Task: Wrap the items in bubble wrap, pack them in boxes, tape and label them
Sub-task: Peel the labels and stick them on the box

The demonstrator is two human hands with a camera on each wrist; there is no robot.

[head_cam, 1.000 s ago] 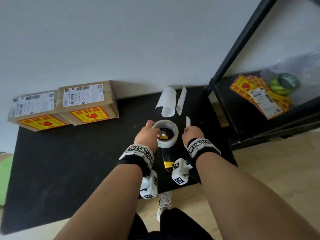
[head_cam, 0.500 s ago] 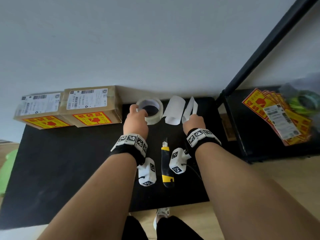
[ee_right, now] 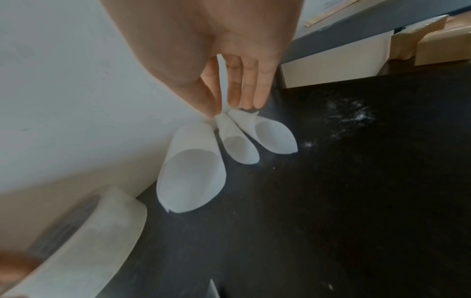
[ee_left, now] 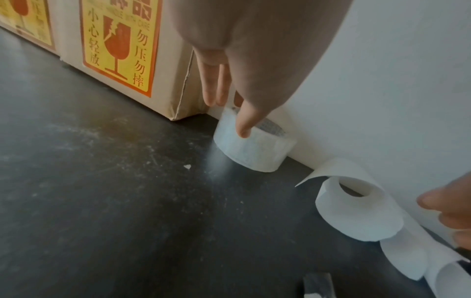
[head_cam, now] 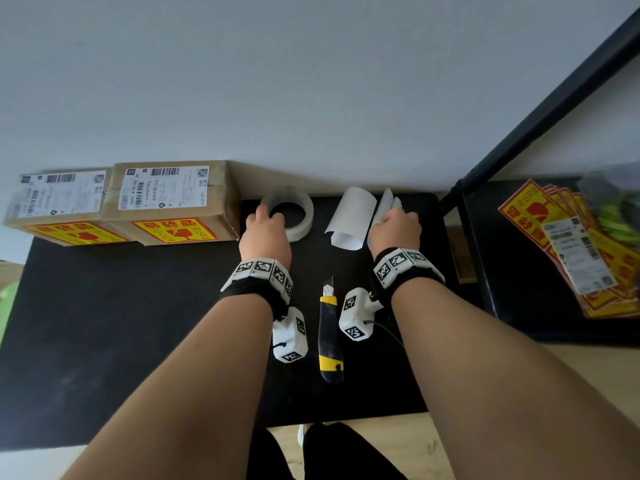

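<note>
A person's left hand [head_cam: 265, 233] pinches the rim of a roll of clear packing tape [head_cam: 290, 213], thumb outside and fingers [ee_left: 213, 86] dipped into the core, as it sits flat on the black tabletop [head_cam: 121, 323] against the white wall, just beside the nearer of two sealed brown cardboard boxes [head_cam: 173, 199] bearing white shipping labels and yellow fragile stickers. The right hand [head_cam: 394, 230], fingers nearly straight and close together, touches the tips of three curled white backing papers [ee_right: 191, 167] lying near the wall; whether it grips one cannot be told. The tape looks stiff, light and slick-sided, best taken through its core. The papers look feather-light and springy, likely to roll or skid away. Both boxes are closed, so their contents are hidden. A yellow-and-black utility knife [head_cam: 330, 334] lies between the wrists.
</note>
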